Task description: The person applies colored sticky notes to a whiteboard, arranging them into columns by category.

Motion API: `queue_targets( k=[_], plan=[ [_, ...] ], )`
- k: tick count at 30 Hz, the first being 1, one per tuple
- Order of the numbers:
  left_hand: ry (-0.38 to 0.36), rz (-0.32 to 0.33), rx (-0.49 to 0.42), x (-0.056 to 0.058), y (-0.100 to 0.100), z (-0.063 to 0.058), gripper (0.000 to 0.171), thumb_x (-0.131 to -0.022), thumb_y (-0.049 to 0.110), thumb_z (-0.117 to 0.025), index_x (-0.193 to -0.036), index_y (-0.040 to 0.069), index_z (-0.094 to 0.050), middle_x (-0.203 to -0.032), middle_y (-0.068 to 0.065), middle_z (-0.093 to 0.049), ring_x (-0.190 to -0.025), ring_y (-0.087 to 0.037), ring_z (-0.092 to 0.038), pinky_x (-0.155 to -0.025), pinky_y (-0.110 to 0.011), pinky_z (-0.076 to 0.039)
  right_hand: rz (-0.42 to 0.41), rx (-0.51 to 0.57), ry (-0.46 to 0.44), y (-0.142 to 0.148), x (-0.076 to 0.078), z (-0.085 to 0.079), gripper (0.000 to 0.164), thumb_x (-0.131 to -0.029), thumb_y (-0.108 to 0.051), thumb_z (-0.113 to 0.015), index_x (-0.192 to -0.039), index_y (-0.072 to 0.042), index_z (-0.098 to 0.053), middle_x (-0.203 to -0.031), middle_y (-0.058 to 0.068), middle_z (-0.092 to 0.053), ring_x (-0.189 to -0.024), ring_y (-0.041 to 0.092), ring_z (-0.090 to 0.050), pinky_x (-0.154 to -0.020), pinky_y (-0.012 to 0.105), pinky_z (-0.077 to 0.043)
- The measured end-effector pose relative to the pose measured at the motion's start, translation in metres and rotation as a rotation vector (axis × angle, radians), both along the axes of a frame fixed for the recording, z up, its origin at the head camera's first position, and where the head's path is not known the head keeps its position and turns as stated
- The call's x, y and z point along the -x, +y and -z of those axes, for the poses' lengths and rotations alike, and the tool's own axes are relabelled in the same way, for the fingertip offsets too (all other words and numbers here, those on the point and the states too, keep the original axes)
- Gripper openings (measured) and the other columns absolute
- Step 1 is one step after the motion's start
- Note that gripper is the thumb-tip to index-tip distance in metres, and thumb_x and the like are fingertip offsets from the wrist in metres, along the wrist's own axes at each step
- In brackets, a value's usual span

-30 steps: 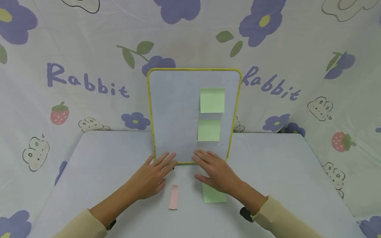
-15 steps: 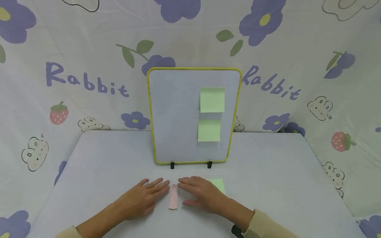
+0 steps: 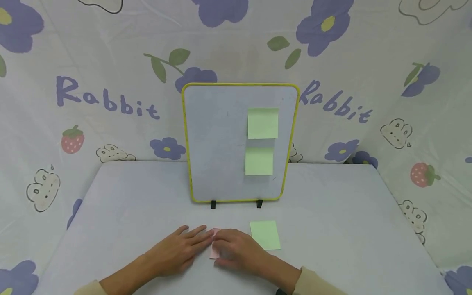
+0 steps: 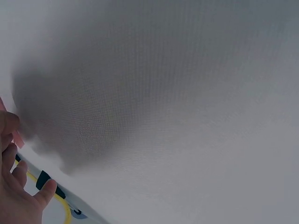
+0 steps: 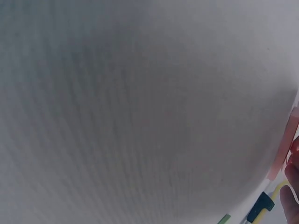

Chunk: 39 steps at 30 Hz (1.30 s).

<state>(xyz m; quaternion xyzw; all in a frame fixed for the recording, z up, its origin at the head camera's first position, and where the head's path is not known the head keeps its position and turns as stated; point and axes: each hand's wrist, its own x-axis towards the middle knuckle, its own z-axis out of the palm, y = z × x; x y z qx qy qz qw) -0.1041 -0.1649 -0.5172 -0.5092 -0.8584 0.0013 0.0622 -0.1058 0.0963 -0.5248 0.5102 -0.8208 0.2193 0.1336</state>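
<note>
A narrow pink paper strip (image 3: 215, 255) lies on the white table, partly covered by my hands. My left hand (image 3: 175, 252) is palm down at its left side, fingers spread and the foremost tips right at its edge. From the right, my right hand (image 3: 243, 252) reaches over the strip with loosely bent fingers, its thumb near the lower end. In the left wrist view, the left hand (image 4: 18, 196) shows beside a bit of the pink strip (image 4: 18, 140). The right wrist view has the strip (image 5: 284, 147) along the fingers (image 5: 293, 175).
Behind the hands stands a yellow-framed whiteboard (image 3: 215, 143) on black feet (image 3: 213, 204). Two green sticky notes, an upper note (image 3: 263, 123) and a lower note (image 3: 259, 161), are on its right half. Another green note (image 3: 266, 235) lies on the table (image 3: 332, 217). A patterned cloth (image 3: 236, 53) hangs behind.
Both hands have drawn back from the whiteboard's lower edge to the pink strip. The right hand has moved left over the strip, uncovering the green note on the table.
</note>
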Motion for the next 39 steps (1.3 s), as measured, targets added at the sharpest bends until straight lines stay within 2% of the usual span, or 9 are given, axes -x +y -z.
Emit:
queue_targets(
  k=[4, 12, 21, 31, 36, 39],
  plan=[
    [0.021, 0.005, 0.007, 0.0008, 0.001, 0.0001, 0.062, -0.092, 0.024, -0.063, -0.15, 0.009, -0.045, -0.156, -0.002, -0.041, -0.139, -0.022, -0.044, -0.096, -0.05, -0.047, 0.002, -0.026, 0.03, -0.0008, 0.0011, 0.0032, 0.031, -0.079, -0.03, -0.083, -0.097, -0.011, -0.067, -0.112, 0.004, -0.068, -0.111, 0.019, -0.063, -0.101, 0.031, -0.046],
    [-0.015, -0.002, 0.039, 0.0006, 0.0019, -0.0011, 0.061, -0.094, 0.024, -0.061, -0.151, 0.01, -0.044, -0.157, -0.002, -0.04, -0.141, -0.022, -0.041, -0.097, -0.05, -0.047, 0.018, -0.074, 0.016, 0.003, 0.0028, 0.0058, 0.03, -0.079, -0.029, -0.084, -0.099, -0.012, -0.068, -0.114, 0.002, -0.067, -0.112, 0.017, -0.062, -0.103, 0.03, -0.045],
    [-0.02, -0.007, 0.063, 0.0005, 0.0012, 0.0005, 0.058, -0.095, 0.025, -0.06, -0.15, 0.01, -0.046, -0.157, -0.001, -0.041, -0.141, -0.021, -0.042, -0.098, -0.049, -0.046, 0.018, -0.1, 0.061, 0.0037, 0.0032, 0.0053, 0.022, -0.082, -0.03, -0.081, -0.093, -0.013, -0.073, -0.113, 0.003, -0.069, -0.111, 0.016, -0.064, -0.102, 0.029, -0.046],
    [-0.073, -0.025, 0.072, -0.0005, 0.0015, 0.0017, 0.058, -0.097, 0.025, -0.057, -0.151, 0.011, -0.044, -0.158, -0.001, -0.038, -0.142, -0.021, -0.04, -0.1, -0.05, -0.045, 0.014, -0.053, 0.049, 0.0013, 0.0003, 0.0049, 0.014, -0.09, -0.025, -0.073, -0.095, -0.011, -0.075, -0.108, 0.003, -0.071, -0.109, 0.017, -0.065, -0.101, 0.031, -0.047],
    [-0.074, -0.024, 0.055, -0.0008, 0.0016, 0.0018, 0.057, -0.097, 0.024, -0.057, -0.151, 0.011, -0.044, -0.158, -0.001, -0.039, -0.142, -0.022, -0.04, -0.099, -0.05, -0.045, 0.005, -0.019, 0.024, 0.0005, 0.0003, 0.0042, 0.01, -0.091, -0.019, -0.072, -0.095, -0.01, -0.075, -0.104, 0.002, -0.071, -0.106, 0.016, -0.066, -0.1, 0.031, -0.047],
    [-0.08, -0.026, 0.053, -0.0013, 0.0018, 0.0016, 0.057, -0.097, 0.023, -0.057, -0.151, 0.01, -0.044, -0.158, -0.001, -0.039, -0.142, -0.022, -0.04, -0.099, -0.05, -0.045, 0.003, -0.022, 0.043, 0.0007, 0.0006, 0.0037, 0.008, -0.09, -0.015, -0.072, -0.096, -0.01, -0.074, -0.103, 0.0, -0.071, -0.104, 0.014, -0.066, -0.099, 0.03, -0.048]
  ],
)
